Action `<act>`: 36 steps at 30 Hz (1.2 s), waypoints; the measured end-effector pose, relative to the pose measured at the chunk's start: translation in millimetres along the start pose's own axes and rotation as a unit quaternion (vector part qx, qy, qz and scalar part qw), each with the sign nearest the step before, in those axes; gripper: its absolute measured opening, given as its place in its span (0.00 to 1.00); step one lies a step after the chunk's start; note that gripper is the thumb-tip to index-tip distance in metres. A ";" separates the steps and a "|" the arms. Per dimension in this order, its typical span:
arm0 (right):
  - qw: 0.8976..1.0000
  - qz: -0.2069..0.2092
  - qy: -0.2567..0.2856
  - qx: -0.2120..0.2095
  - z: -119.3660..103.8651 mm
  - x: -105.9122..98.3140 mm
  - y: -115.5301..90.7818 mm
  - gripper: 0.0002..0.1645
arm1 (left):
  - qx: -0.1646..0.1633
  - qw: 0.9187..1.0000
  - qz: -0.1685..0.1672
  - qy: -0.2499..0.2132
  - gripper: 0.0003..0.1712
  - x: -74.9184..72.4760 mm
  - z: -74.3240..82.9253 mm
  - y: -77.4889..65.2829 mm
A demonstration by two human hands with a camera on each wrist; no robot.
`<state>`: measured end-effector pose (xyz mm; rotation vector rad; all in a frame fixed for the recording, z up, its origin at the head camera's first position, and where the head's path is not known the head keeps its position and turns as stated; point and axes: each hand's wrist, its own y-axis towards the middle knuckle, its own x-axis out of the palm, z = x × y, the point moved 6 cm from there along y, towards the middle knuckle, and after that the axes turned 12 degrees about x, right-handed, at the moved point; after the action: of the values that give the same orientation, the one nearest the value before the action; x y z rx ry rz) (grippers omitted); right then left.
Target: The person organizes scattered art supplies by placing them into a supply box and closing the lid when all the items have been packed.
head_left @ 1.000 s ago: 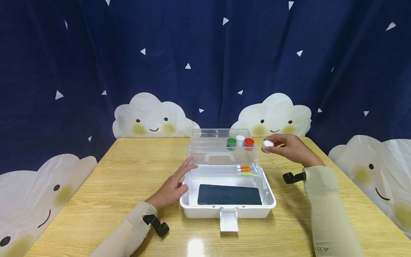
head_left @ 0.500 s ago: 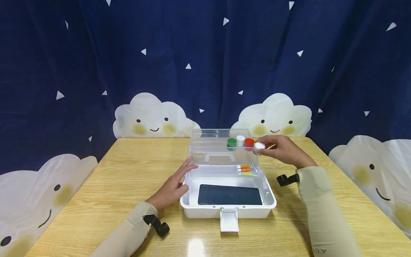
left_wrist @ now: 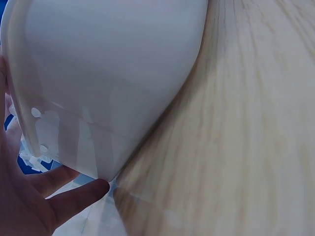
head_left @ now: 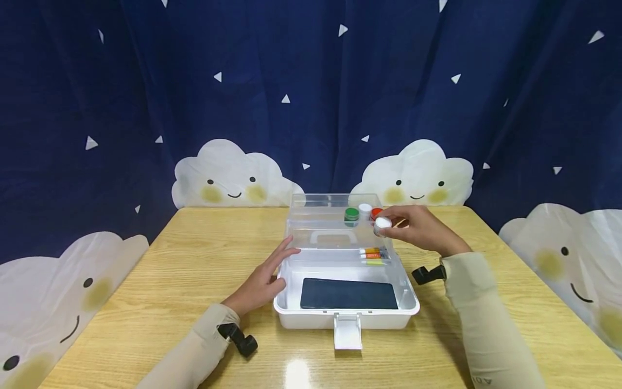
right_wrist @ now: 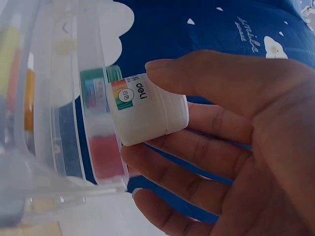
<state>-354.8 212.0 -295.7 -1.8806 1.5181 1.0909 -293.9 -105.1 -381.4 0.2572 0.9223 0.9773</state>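
My right hand (head_left: 423,229) pinches a small paint jar (right_wrist: 142,110) with a white lid and a coloured label, held tilted beside the raised clear lid (head_left: 301,237) of a white plastic case (head_left: 311,321). In that lid stand several jars: one green-topped (head_left: 351,215), one white-topped (head_left: 365,208) and one red-topped (head_left: 376,211), the last partly covered by my right fingers. My left hand (head_left: 257,286) rests at the case's left side, fingers spread along its wall; in the left wrist view two fingertips reach the wall's far corner.
Inside the case base lies a flat dark rectangle (head_left: 348,294). Several orange and yellow paint tubes (head_left: 373,253) lie near the hinge on the right. The front latch (head_left: 347,330) hangs down over the wooden table (head_left: 184,259). A dark blue curtain (head_left: 262,124) stands behind.
My right hand has moved left with the white-lidded paint jar, from right of the case to over the clear lid's right edge, near the red-topped jar. My left hand stays put.
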 end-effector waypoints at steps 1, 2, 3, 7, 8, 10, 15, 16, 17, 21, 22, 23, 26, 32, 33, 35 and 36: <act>1.000 -0.001 -0.002 0.000 -1.8 1.2 0.2 0.25 | 0.000 1.000 0.000 0.001 0.38 0.0 -0.3 0.0; 1.000 0.000 -0.004 -0.002 -3.7 2.2 0.0 0.24 | 0.000 1.000 0.001 0.001 0.38 0.1 -0.5 0.0; 1.000 0.000 -0.004 -0.006 -5.9 3.2 -0.4 0.24 | 0.000 1.000 0.000 0.001 0.38 0.2 -0.7 -0.1; 1.000 0.005 -0.004 -0.022 -13.5 6.1 -1.6 0.23 | -0.001 1.000 -0.001 0.000 0.38 0.0 -0.5 -0.4; 1.000 0.005 -0.002 -0.025 -14.9 6.9 -1.9 0.23 | -0.001 1.000 -0.002 -0.001 0.38 0.0 -0.4 -0.4; 1.000 0.007 0.000 -0.030 -17.3 8.5 -2.2 0.23 | 0.000 1.000 -0.003 -0.002 0.38 0.1 -0.2 -0.5; 0.999 0.013 -0.001 -0.047 -24.2 11.9 -2.2 0.23 | 0.003 1.000 -0.002 -0.001 0.39 0.2 -0.1 -0.1; 0.999 0.014 0.000 -0.051 -25.9 12.5 -2.4 0.24 | 0.004 1.000 -0.001 -0.002 0.38 0.3 0.0 0.0; 0.999 0.014 0.001 -0.053 -27.4 13.1 -2.5 0.23 | 0.005 1.000 -0.001 -0.002 0.38 0.4 0.3 0.2; 0.998 0.009 0.010 -0.059 -33.5 16.2 -3.6 0.24 | 0.002 1.000 0.000 -0.002 0.38 0.3 1.2 0.3; 0.998 0.008 0.011 -0.060 -35.1 17.0 -3.7 0.24 | 0.001 1.000 0.000 -0.002 0.38 -0.1 1.6 0.3; 0.998 0.008 0.012 -0.061 -36.6 17.8 -3.5 0.25 | -0.001 1.000 -0.001 -0.002 0.38 -0.6 1.9 0.3; 0.998 0.011 0.017 -0.062 -40.6 19.8 -2.9 0.26 | -0.003 1.000 -0.001 -0.003 0.38 -1.2 1.6 0.3; 0.996 0.018 0.025 -0.078 -47.0 24.6 0.6 0.21 | 0.007 1.000 0.005 0.007 0.40 2.9 -18.8 -3.1; 0.996 0.019 0.026 -0.081 -47.8 25.4 1.1 0.20 | 0.008 1.000 0.005 0.010 0.41 4.0 -23.8 -3.9; 0.996 0.019 0.030 -0.081 -49.0 26.9 2.1 0.20 | 0.007 1.000 0.002 0.012 0.42 5.7 -31.1 -5.2; 0.996 0.018 0.031 -0.082 -49.4 27.8 2.7 0.20 | 0.005 1.000 0.000 0.013 0.42 6.2 -33.3 -5.7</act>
<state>-341.8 157.0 -290.3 -2.0202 1.5441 1.2157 -314.6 -110.0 -408.3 0.2543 0.9509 0.9787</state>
